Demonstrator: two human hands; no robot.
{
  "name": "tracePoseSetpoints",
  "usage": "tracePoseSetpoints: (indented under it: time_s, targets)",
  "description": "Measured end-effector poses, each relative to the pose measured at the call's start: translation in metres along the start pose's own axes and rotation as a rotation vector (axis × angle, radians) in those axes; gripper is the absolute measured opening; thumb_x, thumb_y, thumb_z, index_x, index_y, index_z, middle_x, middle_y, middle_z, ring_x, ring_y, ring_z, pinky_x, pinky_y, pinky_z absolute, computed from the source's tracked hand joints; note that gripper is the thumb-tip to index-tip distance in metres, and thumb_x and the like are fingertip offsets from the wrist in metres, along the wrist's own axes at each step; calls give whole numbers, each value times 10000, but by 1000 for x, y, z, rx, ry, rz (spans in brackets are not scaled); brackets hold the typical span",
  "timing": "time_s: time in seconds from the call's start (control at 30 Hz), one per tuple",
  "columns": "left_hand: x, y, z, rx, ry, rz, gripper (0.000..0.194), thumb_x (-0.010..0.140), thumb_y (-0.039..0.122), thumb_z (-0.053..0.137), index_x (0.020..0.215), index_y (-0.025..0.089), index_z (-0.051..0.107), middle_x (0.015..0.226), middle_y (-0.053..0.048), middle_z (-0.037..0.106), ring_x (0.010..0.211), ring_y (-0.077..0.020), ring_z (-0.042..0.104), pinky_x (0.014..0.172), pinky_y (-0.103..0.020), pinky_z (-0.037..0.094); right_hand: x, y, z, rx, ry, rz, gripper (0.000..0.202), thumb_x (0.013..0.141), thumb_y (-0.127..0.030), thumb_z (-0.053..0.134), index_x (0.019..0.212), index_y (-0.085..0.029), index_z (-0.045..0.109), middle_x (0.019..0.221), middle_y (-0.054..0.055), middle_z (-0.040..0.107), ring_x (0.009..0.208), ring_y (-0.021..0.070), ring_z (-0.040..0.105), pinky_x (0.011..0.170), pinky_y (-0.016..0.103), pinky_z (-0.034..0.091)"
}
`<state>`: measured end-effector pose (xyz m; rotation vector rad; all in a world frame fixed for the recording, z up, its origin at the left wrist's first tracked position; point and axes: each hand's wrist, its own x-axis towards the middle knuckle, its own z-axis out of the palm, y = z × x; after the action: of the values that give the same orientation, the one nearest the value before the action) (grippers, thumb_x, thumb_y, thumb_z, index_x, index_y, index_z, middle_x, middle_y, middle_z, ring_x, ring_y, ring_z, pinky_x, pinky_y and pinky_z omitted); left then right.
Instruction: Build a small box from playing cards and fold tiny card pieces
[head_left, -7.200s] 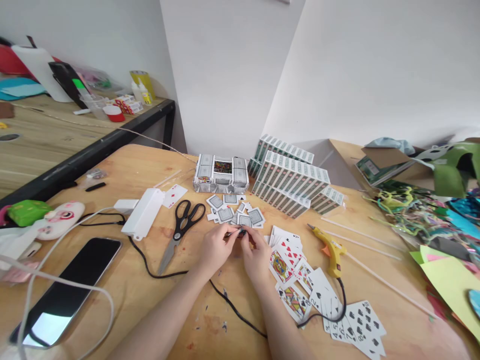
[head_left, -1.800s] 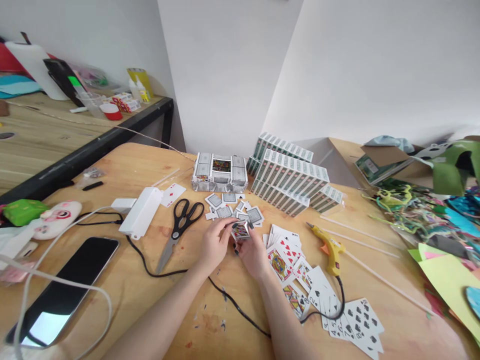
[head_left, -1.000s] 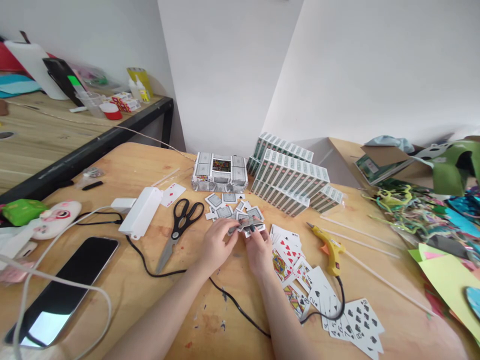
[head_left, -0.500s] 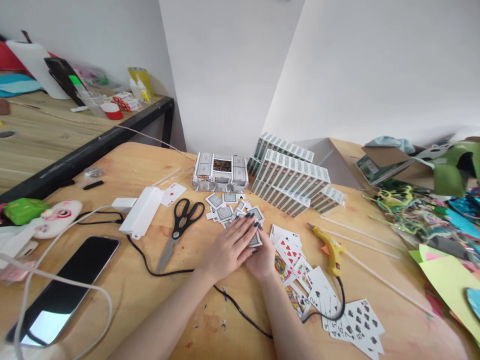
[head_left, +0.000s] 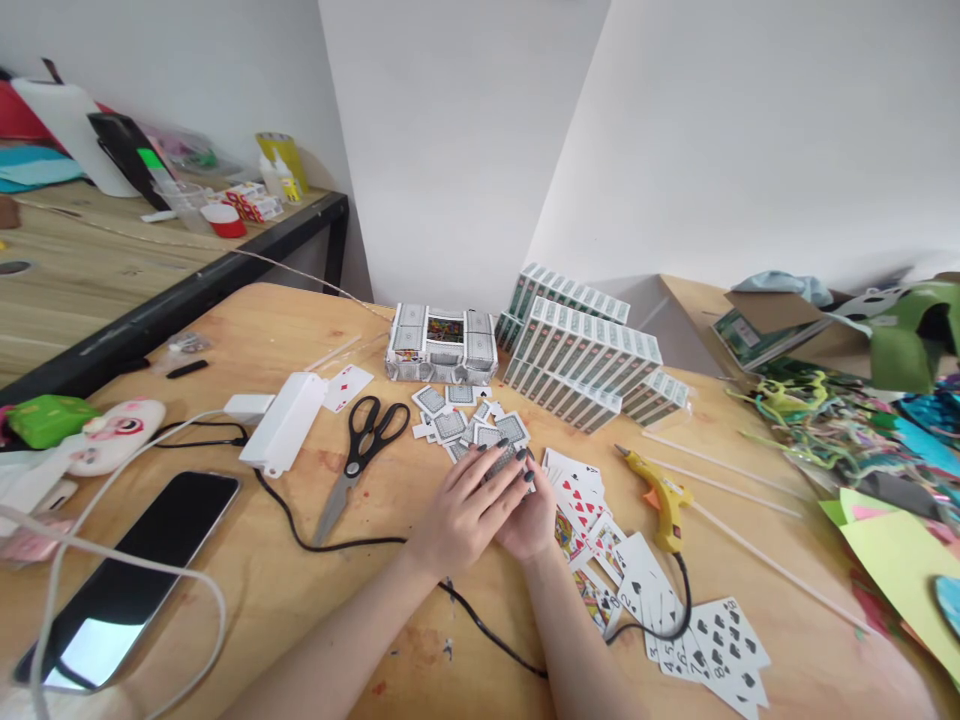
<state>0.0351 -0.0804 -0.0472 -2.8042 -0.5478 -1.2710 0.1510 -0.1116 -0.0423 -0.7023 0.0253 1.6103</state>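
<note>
My left hand (head_left: 469, 510) lies over my right hand (head_left: 534, 522), its fingers long and close together, with dark nail polish. Between them a grey-backed playing card (head_left: 531, 478) is pressed; most of it is hidden under the left fingers. The right hand cups it from below and from the right, thumb up. Just beyond the fingertips lie cut and folded grey-backed card pieces (head_left: 450, 427) in a loose heap. Behind the heap stands a box-like construction (head_left: 409, 335) covered in playing cards, with an opening in its top middle.
Black-handled scissors (head_left: 360, 455) lie to the left, near a white adapter (head_left: 283, 425) and a phone (head_left: 127, 575). At right are a yellow glue gun (head_left: 660, 495), face-up cards (head_left: 727, 640) and stacked card boxes (head_left: 585, 350). A black cable (head_left: 487, 625) runs beneath my forearms.
Both hands have shifted slightly toward me, with the left hand still on top. More of the card heap shows beyond the fingertips, and less of the held card is visible.
</note>
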Motion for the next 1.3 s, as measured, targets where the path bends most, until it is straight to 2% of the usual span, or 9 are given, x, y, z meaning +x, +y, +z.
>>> tracePoseSetpoints:
  time_s: [0.17, 0.3, 0.5, 0.63, 0.73, 0.87, 1.0, 1.13, 1.3]
  targets:
    - [-1, 1, 2, -17, 61, 15, 312, 849, 139, 483, 1152, 157, 555, 1265, -89, 553, 1314, -277, 314, 1022, -497, 375, -2, 1, 5, -95, -69, -1, 310, 673, -445, 605, 865, -208, 664, 953, 55, 685, 946, 210, 621, 723, 313, 534]
    - [-1, 2, 3, -41, 107, -1, 324, 831, 119, 508, 1146, 176, 557, 1213, -73, 594, 1291, -272, 355, 1002, -493, 395, -3, 1, 9, -159, -131, -3, 381, 658, -470, 599, 925, -207, 662, 934, 68, 681, 983, 237, 602, 732, 338, 533]
    - [-2, 1, 4, -47, 116, -37, 350, 816, 127, 542, 1152, 224, 553, 1189, -49, 608, 1261, -262, 399, 1001, -477, 404, -1, 1, 12, -231, -125, -53, 423, 650, -493, 594, 949, -201, 659, 896, 67, 686, 972, 250, 605, 758, 364, 523]
    - [-3, 0, 5, -47, 114, -51, 330, 816, 129, 544, 1126, 240, 567, 1187, -37, 606, 1242, -266, 420, 1002, -468, 407, 1, 3, 7, -190, -71, -90, 333, 662, -448, 614, 890, -213, 671, 897, 46, 693, 919, 224, 624, 743, 329, 526]
    - [-2, -1, 5, -68, 155, -42, 321, 797, 112, 570, 1103, 209, 573, 1161, -57, 613, 1231, -274, 429, 974, -487, 428, 3, 4, 2, -122, -1, -137, 249, 677, -377, 633, 861, -216, 681, 856, 24, 703, 850, 191, 640, 723, 291, 527]
    - [1, -1, 3, -83, 168, -44, 328, 783, 91, 581, 1096, 188, 562, 1158, -82, 602, 1238, -257, 422, 965, -476, 440, 5, 5, -1, -60, 23, -144, 184, 678, -331, 650, 819, -219, 688, 794, 7, 705, 788, 176, 645, 730, 293, 531]
    - [2, -2, 3, -100, 118, -95, 327, 803, 95, 543, 1116, 190, 530, 1245, -108, 541, 1242, -257, 419, 964, -482, 445, 6, 4, -1, -51, 21, -153, 155, 674, -296, 661, 809, -224, 689, 794, -7, 702, 784, 157, 640, 745, 270, 525]
    - [2, -3, 3, -129, 57, -148, 309, 798, 64, 515, 1095, 144, 490, 1297, -157, 493, 1270, -264, 384, 987, -479, 432, 6, 4, -2, -79, -5, -141, 175, 629, -284, 695, 791, -219, 687, 765, -5, 695, 741, 161, 632, 725, 281, 529]
    - [3, -6, 4, -180, 90, -162, 340, 797, 35, 497, 1111, 156, 446, 1254, -136, 530, 1256, -228, 410, 966, -452, 460, 8, 4, -1, -132, -105, -235, 232, 599, -235, 732, 825, -230, 680, 790, -16, 684, 703, 131, 611, 708, 237, 516]
